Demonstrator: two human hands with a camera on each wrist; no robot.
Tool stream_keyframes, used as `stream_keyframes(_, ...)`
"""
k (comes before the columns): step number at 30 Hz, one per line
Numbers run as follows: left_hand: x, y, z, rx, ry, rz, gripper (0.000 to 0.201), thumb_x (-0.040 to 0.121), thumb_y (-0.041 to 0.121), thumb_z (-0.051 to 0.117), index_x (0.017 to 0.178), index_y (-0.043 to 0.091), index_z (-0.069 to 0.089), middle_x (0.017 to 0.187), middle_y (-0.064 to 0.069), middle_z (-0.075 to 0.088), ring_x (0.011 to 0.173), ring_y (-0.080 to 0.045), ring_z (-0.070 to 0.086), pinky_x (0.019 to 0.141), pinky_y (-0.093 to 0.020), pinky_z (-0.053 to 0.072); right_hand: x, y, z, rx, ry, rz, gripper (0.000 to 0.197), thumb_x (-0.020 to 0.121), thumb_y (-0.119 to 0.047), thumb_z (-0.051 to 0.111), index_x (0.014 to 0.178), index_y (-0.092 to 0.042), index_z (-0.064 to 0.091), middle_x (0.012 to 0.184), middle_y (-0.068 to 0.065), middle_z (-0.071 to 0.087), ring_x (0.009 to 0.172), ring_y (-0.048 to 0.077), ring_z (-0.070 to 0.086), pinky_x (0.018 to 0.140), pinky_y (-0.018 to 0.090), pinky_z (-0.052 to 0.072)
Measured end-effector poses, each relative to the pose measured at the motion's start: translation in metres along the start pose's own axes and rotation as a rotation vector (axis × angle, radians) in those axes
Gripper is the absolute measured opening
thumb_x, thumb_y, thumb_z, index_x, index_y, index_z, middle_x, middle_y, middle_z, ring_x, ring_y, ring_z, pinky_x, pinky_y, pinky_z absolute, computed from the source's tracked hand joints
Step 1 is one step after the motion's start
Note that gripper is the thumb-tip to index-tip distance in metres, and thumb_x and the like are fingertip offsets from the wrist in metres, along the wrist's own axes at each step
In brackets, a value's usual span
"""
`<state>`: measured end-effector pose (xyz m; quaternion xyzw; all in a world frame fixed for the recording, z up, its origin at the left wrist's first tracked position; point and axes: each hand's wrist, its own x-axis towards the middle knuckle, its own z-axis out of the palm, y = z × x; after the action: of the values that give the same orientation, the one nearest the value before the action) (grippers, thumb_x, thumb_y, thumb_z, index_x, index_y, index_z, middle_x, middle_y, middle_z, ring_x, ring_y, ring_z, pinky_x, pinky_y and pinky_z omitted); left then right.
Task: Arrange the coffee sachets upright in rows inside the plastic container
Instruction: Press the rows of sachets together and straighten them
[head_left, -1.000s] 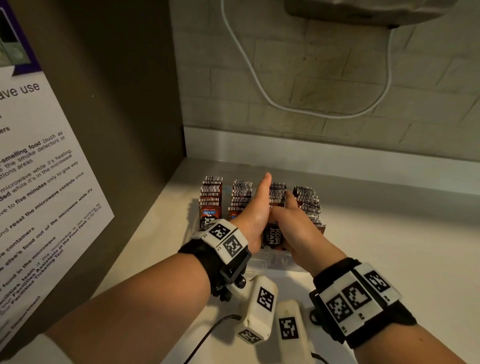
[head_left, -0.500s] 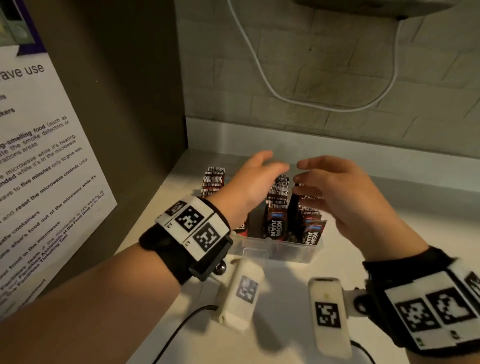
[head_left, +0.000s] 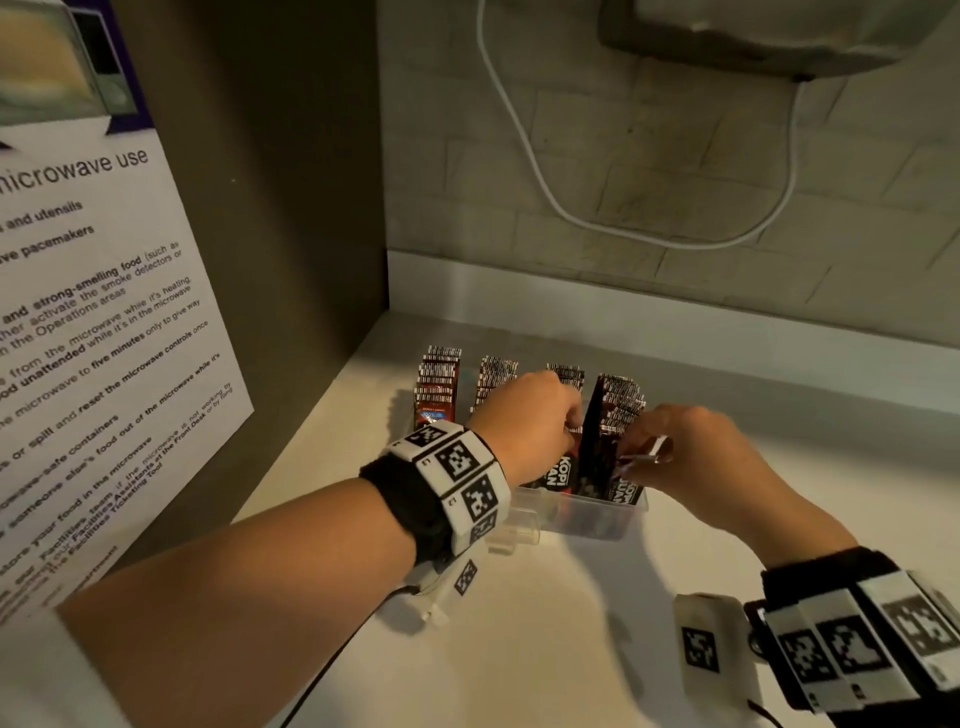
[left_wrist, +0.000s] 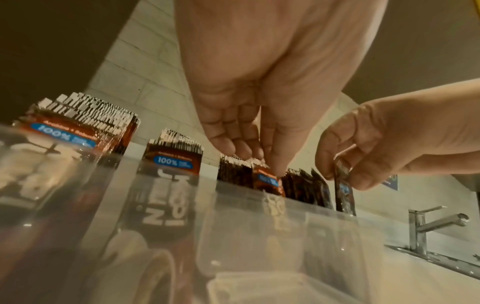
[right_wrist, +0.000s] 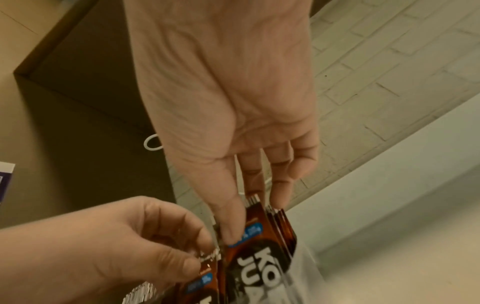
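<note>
A wall notice (head_left: 98, 322) at left carries the heading "microwave use" and the phrases "strong-smelling food" and "five minutes". Coffee sachets (left_wrist: 173, 162) in the plastic container (head_left: 597, 514) show "100%" on blue labels and "KOPI" in white.

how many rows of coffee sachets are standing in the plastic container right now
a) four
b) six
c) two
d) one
a: the head view shows four separate rows of coffee sachets standing side by side in the plastic container, with the left hand at the third row and the right hand pinching sachets of the fourth, rightmost row.
</note>
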<state>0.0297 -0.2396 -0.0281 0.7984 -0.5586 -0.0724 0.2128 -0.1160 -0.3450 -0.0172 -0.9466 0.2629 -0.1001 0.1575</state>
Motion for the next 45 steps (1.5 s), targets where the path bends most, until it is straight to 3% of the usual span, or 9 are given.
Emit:
stream_keyframes(6,0.003,0.002,-0.016,-0.154,0.021,-0.011,0.016,0.087,0.009,0.064,0.099,0.013,0.074,0.092,-0.002,0.070,0.086,-0.017,0.063,0.082,-0.027,0.050,0.003,0.001,0.005,0.002,0.004,0.005,0.011,0.074,-0.011,0.078,0.082,-0.017,0.074,0.068,-0.012,0.059,0.057,-0.005,0.049,0.055,0.005,0.037)
stream_keyframes(10,0.008,-0.008,-0.059,-0.280,0.074,-0.007,0.014,0.084,0.008,0.071,0.096,0.011,0.076,0.083,0.003,0.068,0.074,-0.003,0.058,0.064,-0.008,0.042,0.006,0.001,0.004,-0.002,0.020,0.036,0.013,0.075,-0.010,0.077,0.085,-0.018,0.075,0.069,-0.010,0.060,0.066,0.010,0.055,0.059,0.020,0.039)
stream_keyframes(15,0.005,-0.043,-0.108,-0.408,0.114,-0.094,0.011,0.082,0.002,0.071,0.090,0.008,0.074,0.069,0.005,0.064,0.057,0.003,0.056,0.054,-0.010,0.046,0.008,-0.002,-0.006,0.012,0.046,0.033,0.012,0.077,-0.010,0.076,0.082,-0.020,0.074,0.065,-0.016,0.057,0.064,-0.001,0.054,0.054,0.007,0.035)
stream_keyframes(19,-0.002,-0.075,-0.105,-0.341,0.024,-0.172,0.010,0.083,0.004,0.070,0.085,0.013,0.073,0.072,0.005,0.065,0.063,-0.002,0.056,0.053,-0.011,0.045,0.010,-0.015,-0.018,0.084,0.097,-0.001,0.015,0.077,-0.007,0.075,0.079,-0.022,0.072,0.068,-0.010,0.062,0.069,0.012,0.061,0.056,0.012,0.039)
stream_keyframes(26,-0.007,-0.104,-0.068,-0.231,-0.021,-0.206,0.011,0.081,0.007,0.074,0.091,0.012,0.076,0.077,0.012,0.066,0.067,0.003,0.057,0.057,-0.004,0.040,0.020,-0.050,-0.025,0.293,0.115,-0.090,0.023,0.077,-0.002,0.074,0.075,-0.024,0.067,0.067,-0.017,0.062,0.064,-0.002,0.056,0.058,0.010,0.041)
stream_keyframes(31,-0.013,-0.104,-0.054,-0.110,-0.011,-0.180,0.015,0.076,0.011,0.080,0.090,0.016,0.078,0.085,0.003,0.073,0.075,-0.005,0.062,0.073,-0.020,0.046,0.037,-0.076,-0.012,0.374,0.121,-0.106,0.021,0.077,-0.002,0.073,0.077,-0.021,0.064,0.069,-0.012,0.062,0.064,-0.002,0.055,0.060,0.011,0.042)
stream_keyframes(39,-0.026,-0.110,-0.055,-0.156,0.184,-0.188,0.041,0.066,0.006,0.085,0.101,0.020,0.071,0.092,0.006,0.053,0.065,0.004,0.043,0.060,-0.002,0.033,0.069,-0.118,0.035,0.299,0.111,-0.135,0.022,0.074,-0.007,0.076,0.072,-0.024,0.061,0.071,-0.007,0.061,0.071,0.013,0.059,0.065,0.027,0.052)
stream_keyframes(42,-0.032,-0.113,-0.061,-0.305,0.330,-0.260,0.037,0.074,-0.001,0.076,0.098,0.027,0.067,0.097,0.003,0.055,0.065,0.002,0.045,0.067,-0.009,0.037,0.074,-0.128,0.055,0.240,0.045,-0.140,0.025,0.072,-0.008,0.076,0.070,-0.027,0.060,0.075,-0.002,0.065,0.078,0.020,0.063,0.073,0.036,0.054)
stream_keyframes(45,-0.038,-0.109,-0.057,-0.510,0.378,-0.406,0.046,0.082,0.001,0.064,0.120,0.027,0.056,0.113,-0.002,0.055,0.078,-0.009,0.051,0.068,-0.026,0.042,0.076,-0.133,0.074,0.184,-0.006,-0.145,0.024,0.072,-0.008,0.076,0.072,-0.026,0.061,0.081,0.002,0.069,0.082,0.023,0.065,0.073,0.035,0.054)
